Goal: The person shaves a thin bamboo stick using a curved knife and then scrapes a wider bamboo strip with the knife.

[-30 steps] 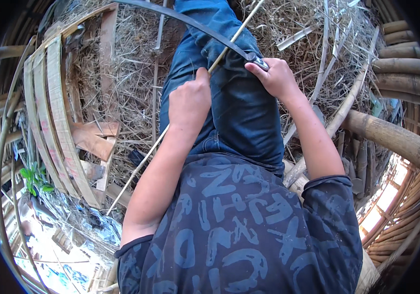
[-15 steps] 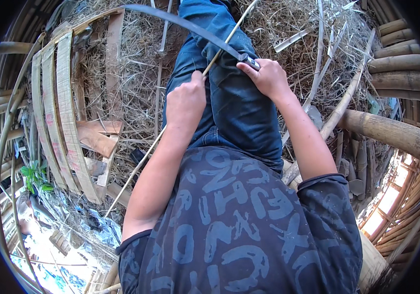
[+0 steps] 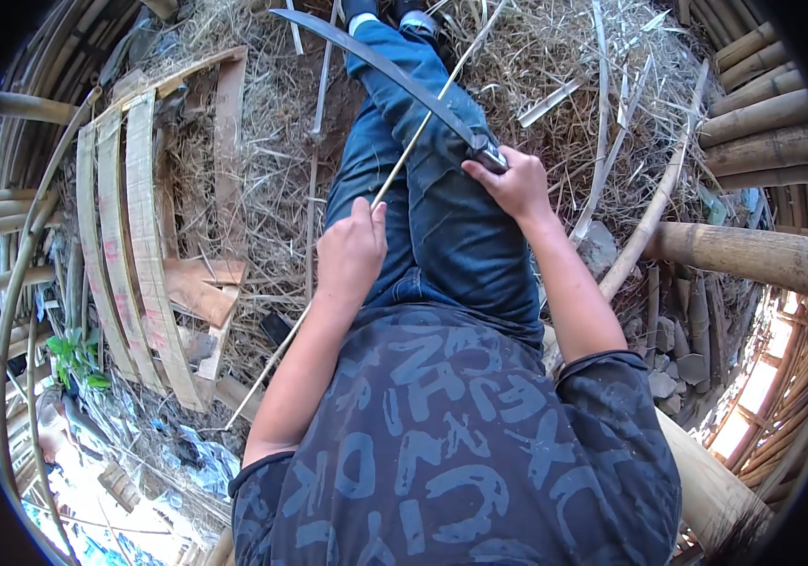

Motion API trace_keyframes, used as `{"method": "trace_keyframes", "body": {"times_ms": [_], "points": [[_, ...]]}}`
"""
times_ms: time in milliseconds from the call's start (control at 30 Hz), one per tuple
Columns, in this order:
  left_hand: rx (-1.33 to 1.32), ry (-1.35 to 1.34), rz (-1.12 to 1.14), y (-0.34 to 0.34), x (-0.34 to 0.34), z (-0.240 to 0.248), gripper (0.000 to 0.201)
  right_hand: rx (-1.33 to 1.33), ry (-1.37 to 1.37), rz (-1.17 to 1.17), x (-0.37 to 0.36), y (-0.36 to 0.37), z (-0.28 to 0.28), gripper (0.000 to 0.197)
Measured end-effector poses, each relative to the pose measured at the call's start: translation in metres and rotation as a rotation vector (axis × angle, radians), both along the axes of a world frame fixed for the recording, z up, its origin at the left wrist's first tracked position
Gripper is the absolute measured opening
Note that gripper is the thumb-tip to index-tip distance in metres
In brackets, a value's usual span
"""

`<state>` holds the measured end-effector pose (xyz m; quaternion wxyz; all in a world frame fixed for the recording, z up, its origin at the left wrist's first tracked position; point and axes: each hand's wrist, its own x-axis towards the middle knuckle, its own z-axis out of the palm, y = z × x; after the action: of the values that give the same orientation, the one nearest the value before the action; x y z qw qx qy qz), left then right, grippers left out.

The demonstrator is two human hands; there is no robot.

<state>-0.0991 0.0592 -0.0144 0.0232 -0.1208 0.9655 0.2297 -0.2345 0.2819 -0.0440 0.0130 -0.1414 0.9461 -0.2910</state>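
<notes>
My left hand point(image 3: 351, 253) is closed around a thin, pale bamboo strip point(image 3: 411, 146) above my left thigh. The strip slants from beside my left forearm up across my legs to the top of the view. In my right hand point(image 3: 520, 186) is the dark handle of a machete point(image 3: 380, 64), held by my right knee with the thumb along it. Its long, curved blade points to the far left and crosses the strip over my jeans point(image 3: 465, 222). Whether the edge touches the strip, I cannot tell.
A slatted wooden frame point(image 3: 145, 208) lies on the left. Dry straw and shavings point(image 3: 555, 57) cover the ground around my legs. Stacked bamboo poles point(image 3: 767, 141) and a thick pole point(image 3: 739, 255) stand on the right. Plastic scraps point(image 3: 206, 457) lie at lower left.
My left hand has come back closer to my body, still closed on the strip. The machete's blade has turned slightly, looking darker. The whole view has shifted a little.
</notes>
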Motion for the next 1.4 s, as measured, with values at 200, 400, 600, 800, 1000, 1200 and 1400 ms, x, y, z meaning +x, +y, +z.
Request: {"method": "trace_keyframes", "body": {"times_ms": [200, 400, 600, 800, 1000, 1200, 1400], "points": [[0.193, -0.028, -0.040, 0.026, -0.011, -0.003, 0.029, -0.085, 0.120, 0.033, 0.015, 0.002, 0.001, 0.053], [0.456, -0.139, -0.119, 0.038, -0.029, -0.005, 0.026, -0.227, 0.068, -0.037, 0.030, 0.001, 0.012, 0.038], [0.178, 0.395, -0.316, 0.053, -0.024, 0.058, 0.039, -0.449, -0.190, -0.154, 0.028, -0.015, 0.036, 0.036], [0.309, 0.536, -0.792, 0.099, -0.018, 0.055, 0.034, -0.791, -0.391, -0.201, 0.000, -0.050, 0.065, 0.032], [0.436, 0.527, -0.978, 0.116, -0.023, 0.066, 0.038, -0.692, -0.186, -0.301, -0.006, -0.056, 0.061, 0.028], [0.379, 0.525, -0.776, 0.094, -0.036, 0.061, 0.032, -0.438, -0.253, -0.316, 0.000, -0.055, 0.062, 0.033], [0.363, 0.405, -0.673, 0.088, -0.038, 0.068, 0.036, -0.343, -0.233, -0.301, 0.003, -0.041, 0.047, 0.033]]}}
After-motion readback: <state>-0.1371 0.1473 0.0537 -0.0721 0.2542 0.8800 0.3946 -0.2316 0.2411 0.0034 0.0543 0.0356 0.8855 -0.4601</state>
